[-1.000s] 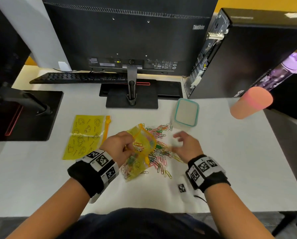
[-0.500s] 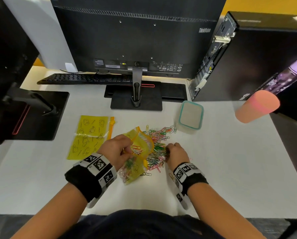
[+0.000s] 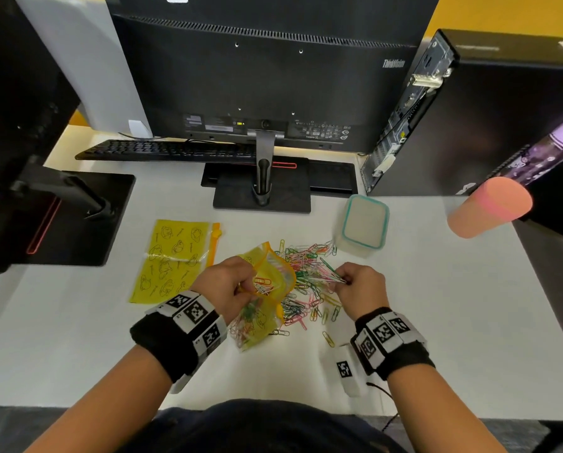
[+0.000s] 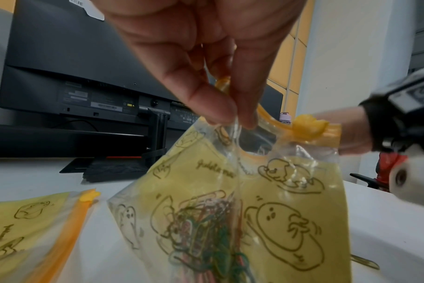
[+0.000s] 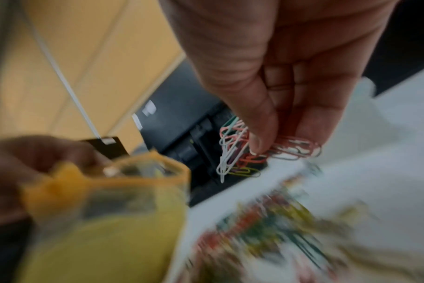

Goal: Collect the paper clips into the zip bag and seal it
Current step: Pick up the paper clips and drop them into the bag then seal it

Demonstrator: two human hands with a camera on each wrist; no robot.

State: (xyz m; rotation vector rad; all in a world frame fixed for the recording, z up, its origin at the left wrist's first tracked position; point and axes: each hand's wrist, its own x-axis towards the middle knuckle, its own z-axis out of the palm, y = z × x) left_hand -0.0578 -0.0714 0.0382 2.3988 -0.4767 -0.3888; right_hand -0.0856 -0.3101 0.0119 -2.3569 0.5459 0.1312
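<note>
The left hand (image 3: pixel 228 286) pinches the near lip of the zip bag (image 3: pixel 267 299) between thumb and fingertips (image 4: pixel 215 111), holding its orange-rimmed mouth open just left of centre in the head view. The bag hangs down to the white table (image 3: pixel 437 305), and a tangle of coloured clips shows through its yellow printed side in the left wrist view. Its orange slider (image 4: pixel 307 126) sits at the right end of the zip track. The right hand (image 3: pixel 362 286) pinches a small bunch of paper clips (image 5: pixel 242 151) between thumb and fingers, raised just right of the bag's mouth, above the loose pile of paper clips (image 3: pixel 309 289) spread at the middle of the frame. The lower part of the right wrist view is blurred.

A second yellow zip bag (image 3: pixel 172 259) lies flat to the left of the hands. A small clear container with a teal rim (image 3: pixel 365 223) stands at the pile's upper right, and an orange cup (image 3: pixel 489 207) is at the right edge. A monitor (image 3: pixel 267 76) fills the top centre.
</note>
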